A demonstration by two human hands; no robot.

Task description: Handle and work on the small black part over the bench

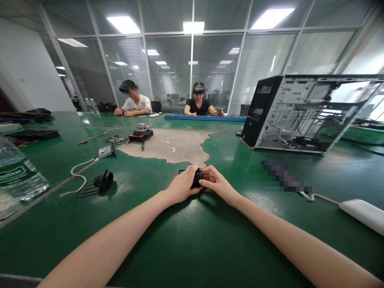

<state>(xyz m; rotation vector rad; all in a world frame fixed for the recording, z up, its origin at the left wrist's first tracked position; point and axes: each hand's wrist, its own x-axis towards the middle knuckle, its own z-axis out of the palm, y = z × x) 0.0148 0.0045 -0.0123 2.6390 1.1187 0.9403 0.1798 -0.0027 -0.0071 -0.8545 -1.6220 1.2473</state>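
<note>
Just below the torn tan patch, my left hand (183, 185) is wrapped round a small black part (197, 178), whose flat dark end sticks out left of the fingers. My right hand (219, 185) pinches the right side of the same part with thumb and fingertips. Both hands touch the part just above the green tabletop (192, 244). A similar-looking black part with a round ring and flat prongs (103, 181) lies on the table to the left.
An open computer case (261, 114) stands at the right, near a white power strip (364, 214). A water bottle (19, 172) is at the left. A cooler-like part (141, 132) sits behind. Two people sit across the table.
</note>
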